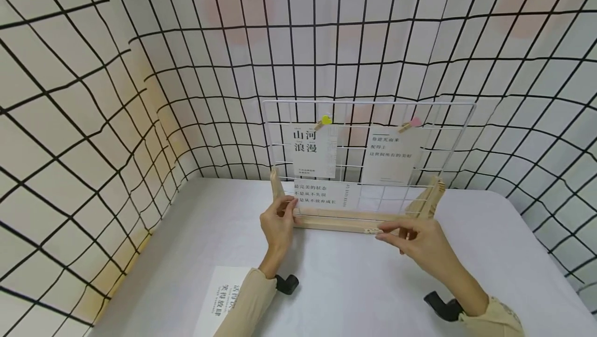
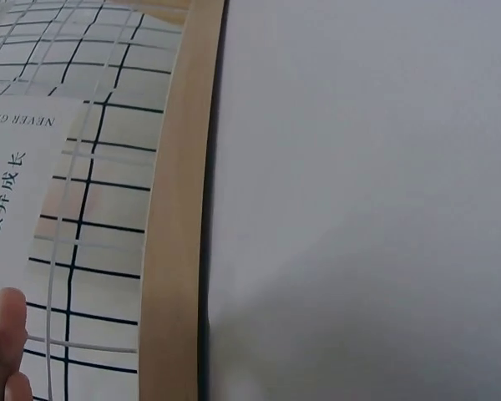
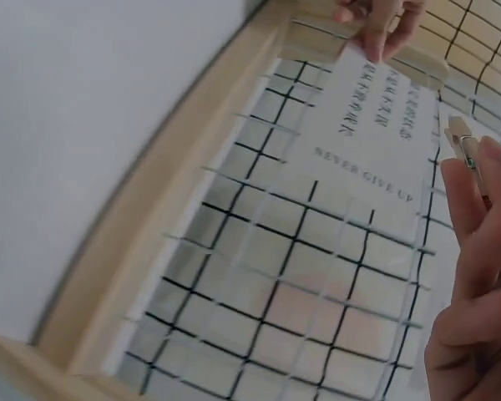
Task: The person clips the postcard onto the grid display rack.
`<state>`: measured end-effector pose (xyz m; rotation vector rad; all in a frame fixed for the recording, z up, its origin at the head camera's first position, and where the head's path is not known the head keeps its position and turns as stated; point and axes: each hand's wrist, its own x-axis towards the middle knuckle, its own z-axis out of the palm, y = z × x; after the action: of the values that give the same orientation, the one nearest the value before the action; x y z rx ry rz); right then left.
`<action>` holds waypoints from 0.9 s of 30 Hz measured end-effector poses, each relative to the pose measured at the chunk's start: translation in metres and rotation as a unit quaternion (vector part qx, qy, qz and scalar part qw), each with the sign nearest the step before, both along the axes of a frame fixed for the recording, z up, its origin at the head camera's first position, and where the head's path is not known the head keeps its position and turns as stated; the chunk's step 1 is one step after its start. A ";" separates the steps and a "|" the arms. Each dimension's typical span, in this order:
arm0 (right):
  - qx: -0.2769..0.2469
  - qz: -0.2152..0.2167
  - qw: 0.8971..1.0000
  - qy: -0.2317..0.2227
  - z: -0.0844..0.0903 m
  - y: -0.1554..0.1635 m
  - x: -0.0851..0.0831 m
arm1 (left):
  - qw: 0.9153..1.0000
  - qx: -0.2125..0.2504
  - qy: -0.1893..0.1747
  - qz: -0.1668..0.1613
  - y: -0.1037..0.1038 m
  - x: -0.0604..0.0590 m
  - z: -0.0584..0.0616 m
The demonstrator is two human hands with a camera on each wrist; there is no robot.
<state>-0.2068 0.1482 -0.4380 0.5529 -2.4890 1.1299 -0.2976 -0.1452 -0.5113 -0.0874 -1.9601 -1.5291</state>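
Note:
My left hand (image 1: 277, 223) pinches the lower left corner of a white printed card (image 1: 322, 196), held sideways against the lower part of a white wire grid (image 1: 368, 102). In the left wrist view, a fingertip (image 2: 8, 311) lies over the card's edge. My right hand (image 1: 420, 241) holds a small wooden clothespin (image 3: 461, 138) between thumb and fingers, to the right of the card and in front of the grid's wooden base (image 1: 336, 222). Higher up, two printed cards (image 1: 310, 153) hang from clothespins, one with a yellow heart (image 1: 326, 119) and one with a pink heart (image 1: 415, 122).
Wooden side supports (image 1: 426, 198) hold the grid upright on the white table (image 1: 354, 285). Another printed card (image 1: 219, 295) lies at the front left, partly behind my left sleeve (image 1: 252, 300). Black-checked cloth (image 1: 210, 52) hangs behind and at the sides.

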 end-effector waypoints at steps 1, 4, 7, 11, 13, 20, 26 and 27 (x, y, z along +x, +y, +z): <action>0.005 0.002 1.000 0.013 0.004 -0.006 -0.007 | 1.000 -0.001 0.001 -0.001 -0.001 -0.001 0.000; 0.017 -0.009 0.999 0.035 0.018 -0.020 -0.024 | 1.000 -0.006 0.002 0.000 0.000 -0.002 0.001; 0.016 -0.023 0.999 0.035 0.029 -0.036 -0.039 | 1.000 -0.016 0.002 0.009 0.001 -0.002 0.002; 0.020 -0.033 0.998 0.052 0.036 -0.052 -0.055 | 1.000 -0.026 0.010 0.008 0.002 -0.002 0.005; 0.031 -0.038 0.996 0.076 0.037 -0.057 -0.061 | 1.000 -0.024 0.011 -0.001 0.001 -0.002 0.006; 0.058 -0.067 0.988 0.127 0.038 -0.061 -0.070 | 1.000 -0.022 -0.012 -0.016 -0.002 -0.001 0.009; 0.077 -0.065 0.985 0.139 0.039 -0.063 -0.071 | 0.999 -0.031 -0.009 -0.003 -0.003 -0.001 0.010; 0.078 -0.065 0.985 0.141 0.039 -0.064 -0.072 | 0.999 -0.033 -0.008 -0.001 -0.003 -0.002 0.010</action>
<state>-0.2789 0.0846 -0.3992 0.5429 -2.3385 0.7547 -0.2993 -0.1477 -0.5016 -0.1062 -2.0239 -1.4709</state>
